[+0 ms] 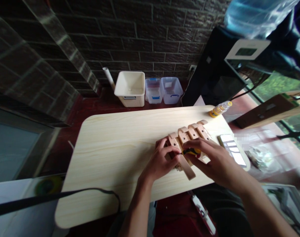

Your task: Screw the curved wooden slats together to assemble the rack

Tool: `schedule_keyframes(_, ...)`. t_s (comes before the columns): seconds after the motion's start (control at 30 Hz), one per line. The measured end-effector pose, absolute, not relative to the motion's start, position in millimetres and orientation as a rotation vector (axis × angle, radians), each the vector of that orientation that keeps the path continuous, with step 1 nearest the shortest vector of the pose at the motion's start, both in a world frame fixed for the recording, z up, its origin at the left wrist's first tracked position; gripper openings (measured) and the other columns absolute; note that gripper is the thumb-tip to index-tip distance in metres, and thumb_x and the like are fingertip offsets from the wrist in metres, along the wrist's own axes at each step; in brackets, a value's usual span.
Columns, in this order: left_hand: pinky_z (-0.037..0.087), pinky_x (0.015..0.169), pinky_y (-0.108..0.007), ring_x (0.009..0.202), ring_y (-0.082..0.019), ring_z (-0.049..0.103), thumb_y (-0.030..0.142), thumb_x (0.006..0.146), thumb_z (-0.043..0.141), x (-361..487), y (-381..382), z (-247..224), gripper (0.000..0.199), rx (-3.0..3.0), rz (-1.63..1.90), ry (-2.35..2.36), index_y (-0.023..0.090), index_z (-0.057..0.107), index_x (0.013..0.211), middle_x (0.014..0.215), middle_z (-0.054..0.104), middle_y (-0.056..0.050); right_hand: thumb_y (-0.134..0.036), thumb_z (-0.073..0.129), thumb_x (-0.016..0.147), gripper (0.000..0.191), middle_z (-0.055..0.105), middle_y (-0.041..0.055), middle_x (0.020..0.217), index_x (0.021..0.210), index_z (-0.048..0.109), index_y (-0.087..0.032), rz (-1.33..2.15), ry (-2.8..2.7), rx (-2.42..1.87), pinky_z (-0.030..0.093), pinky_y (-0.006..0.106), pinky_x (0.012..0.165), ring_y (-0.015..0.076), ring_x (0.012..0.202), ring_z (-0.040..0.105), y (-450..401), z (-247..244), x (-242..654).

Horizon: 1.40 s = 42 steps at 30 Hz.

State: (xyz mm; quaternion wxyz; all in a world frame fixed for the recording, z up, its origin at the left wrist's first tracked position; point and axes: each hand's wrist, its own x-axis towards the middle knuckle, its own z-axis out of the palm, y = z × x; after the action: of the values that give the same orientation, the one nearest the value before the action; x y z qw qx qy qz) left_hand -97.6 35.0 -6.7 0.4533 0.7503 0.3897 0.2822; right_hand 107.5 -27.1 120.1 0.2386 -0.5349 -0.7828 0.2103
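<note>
A pale wooden assembly (184,139) with several curved strips and dark round holes or screw heads lies on the table's right half. My right hand (212,158) is closed around a yellow and black screwdriver (193,151), whose shaft points left. At the assembly's left end, my left hand (161,159) grips the wood, thumb and index finger close to the screwdriver's tip. Whether those fingertips also pinch a screw is hidden. One flat wooden strip (187,168) juts toward me between the hands.
On the light wooden table (110,141), a phone (232,149) lies at the right edge and a yellow-capped clear bottle (220,109) stands at the far right corner. Behind are a cream bin (130,89) and clear boxes (171,90). A black strap (90,190) crosses the near left corner.
</note>
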Motion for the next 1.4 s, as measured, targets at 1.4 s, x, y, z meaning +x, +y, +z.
schedule_keyframes(1.4, 0.045, 0.13, -0.048, 0.151, -0.033, 0.05, 0.032, 0.093, 0.077, -98.2, 35.4, -3.1, 0.018, 1.861, 0.66, 0.975, 0.029, 0.085, 0.108, 0.155, 0.056, -0.008, -0.011, 0.058, 0.108, 0.051, 0.076, 0.006, 0.137, 0.153, 0.056, -0.034, 0.683, -2.174, -1.211, 0.059, 0.024, 0.106, 0.0173, 0.13, 0.072, -29.9, 115.2, 123.8)
